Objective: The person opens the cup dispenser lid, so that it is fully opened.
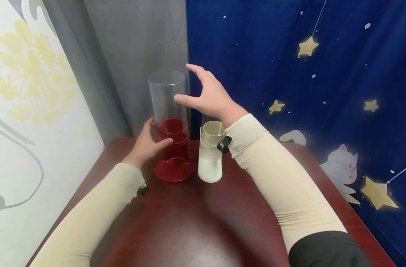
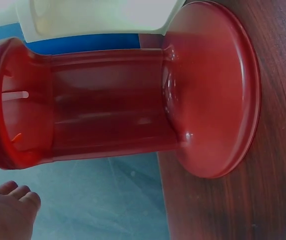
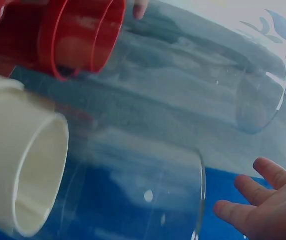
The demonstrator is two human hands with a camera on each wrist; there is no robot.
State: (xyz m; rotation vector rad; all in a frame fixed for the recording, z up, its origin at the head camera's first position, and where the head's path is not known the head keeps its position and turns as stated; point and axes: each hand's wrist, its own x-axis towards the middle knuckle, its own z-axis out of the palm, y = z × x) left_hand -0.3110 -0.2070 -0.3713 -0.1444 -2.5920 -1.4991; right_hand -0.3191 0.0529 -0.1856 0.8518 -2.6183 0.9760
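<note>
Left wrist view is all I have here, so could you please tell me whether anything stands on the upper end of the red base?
Observer: Yes, the head view shows a tall clear cylinder standing upright on the red base.
Operator: Thank you; would you also check whether the cream base beside it carries one?
Observer: It does: in the right wrist view, a second clear cylinder extends up from its round collar.
Operator: And may I ask whether the right hand is touching that second one?
Observer: It does not appear to be; the right wrist view shows a visible gap between them.
</note>
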